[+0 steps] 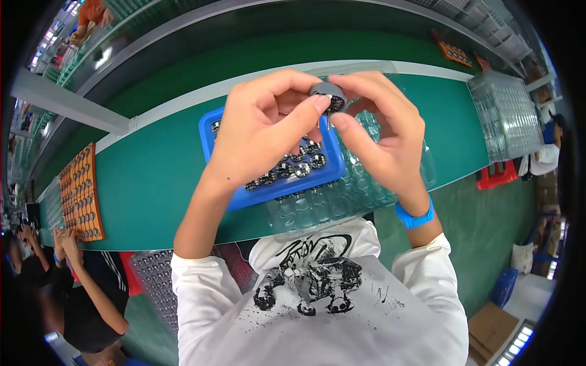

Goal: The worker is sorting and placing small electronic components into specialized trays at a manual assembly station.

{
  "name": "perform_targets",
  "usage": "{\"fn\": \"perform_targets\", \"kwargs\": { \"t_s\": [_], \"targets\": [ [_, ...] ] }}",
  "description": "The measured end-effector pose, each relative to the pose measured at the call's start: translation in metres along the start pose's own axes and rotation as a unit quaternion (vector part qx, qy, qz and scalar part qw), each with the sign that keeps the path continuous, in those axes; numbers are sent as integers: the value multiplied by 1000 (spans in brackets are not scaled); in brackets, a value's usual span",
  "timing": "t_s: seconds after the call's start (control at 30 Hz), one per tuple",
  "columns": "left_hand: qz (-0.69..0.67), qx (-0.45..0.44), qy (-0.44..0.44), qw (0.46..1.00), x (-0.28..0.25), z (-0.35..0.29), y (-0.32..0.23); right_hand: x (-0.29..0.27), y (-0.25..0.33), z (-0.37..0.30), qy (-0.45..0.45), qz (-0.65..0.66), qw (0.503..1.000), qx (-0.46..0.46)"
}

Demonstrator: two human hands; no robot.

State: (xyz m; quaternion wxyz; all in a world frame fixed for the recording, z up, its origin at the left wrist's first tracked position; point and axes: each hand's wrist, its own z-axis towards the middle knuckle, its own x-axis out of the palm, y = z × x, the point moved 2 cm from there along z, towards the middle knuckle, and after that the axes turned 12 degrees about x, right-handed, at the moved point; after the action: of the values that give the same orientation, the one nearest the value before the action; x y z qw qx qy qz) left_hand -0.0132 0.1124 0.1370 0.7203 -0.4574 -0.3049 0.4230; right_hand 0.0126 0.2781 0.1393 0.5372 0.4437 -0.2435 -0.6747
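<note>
My left hand point(259, 131) and my right hand point(390, 131) are raised over the bench, pinching a small round grey electronic part point(328, 93) between them. Its dark, board-like face is turned partly toward me, and two thin metal pins stick out below it. The left thumb presses on the face, while the right fingertips grip the other side. Beneath my left hand lies a blue plastic tray point(336, 174) with several round black-and-silver parts point(302, 169) in it. Under and beside that tray sits a clear moulded plastic tray point(360, 201), partly covered by my right hand.
Stacked clear trays point(503, 116) stand at the right end of the green bench point(146, 189). An orange board of round parts point(82, 192) lies at the left, near a co-worker's hands point(66, 243). A red stool point(497, 175) is on the floor at right.
</note>
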Motion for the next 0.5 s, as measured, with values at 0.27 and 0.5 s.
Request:
{"fn": "perform_targets", "kwargs": {
  "t_s": [0.27, 0.5],
  "targets": [
    [29, 51, -12, 998, 6, -6, -1, 5, 1, 1, -34, 55, 996, 54],
    [8, -13, -24, 1000, -4, -2, -9, 9, 5, 7, 1, 82, 986, 148]
  ]
}}
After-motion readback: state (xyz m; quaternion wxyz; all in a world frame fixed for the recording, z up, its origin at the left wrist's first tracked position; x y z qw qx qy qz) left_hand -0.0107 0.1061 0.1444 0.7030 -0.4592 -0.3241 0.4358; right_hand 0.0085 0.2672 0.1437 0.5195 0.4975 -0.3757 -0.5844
